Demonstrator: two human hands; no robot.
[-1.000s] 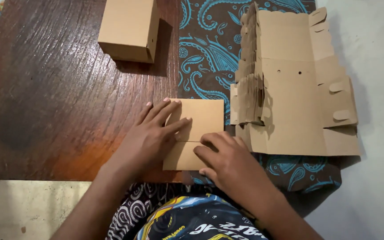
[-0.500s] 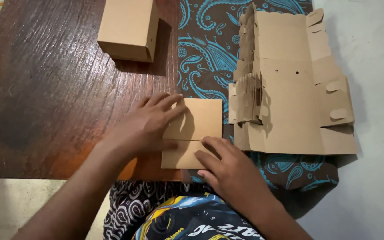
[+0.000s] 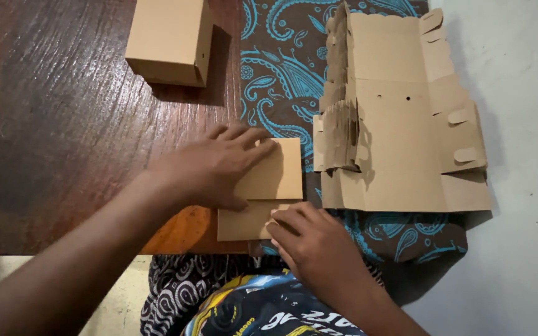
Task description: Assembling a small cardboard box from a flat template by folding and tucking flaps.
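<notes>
A small flat piece of brown cardboard (image 3: 279, 180) lies at the near edge of the wooden table (image 3: 57, 124), with a fold line across it. My left hand (image 3: 216, 165) rests flat on its upper part, fingers spread and pressing down. My right hand (image 3: 312, 242) touches its lower flap with the fingertips at the near right corner. Neither hand grips anything.
A stack of unfolded brown cardboard box blanks (image 3: 400, 118) lies to the right on a blue-patterned dark cloth (image 3: 275, 68). A folded brown cardboard box (image 3: 169, 40) stands at the far side of the table. A white surface (image 3: 524, 155) runs along the right.
My left hand has slid a little further right across the cardboard piece. My right hand stays on the lower flap. The view has shifted slightly.
</notes>
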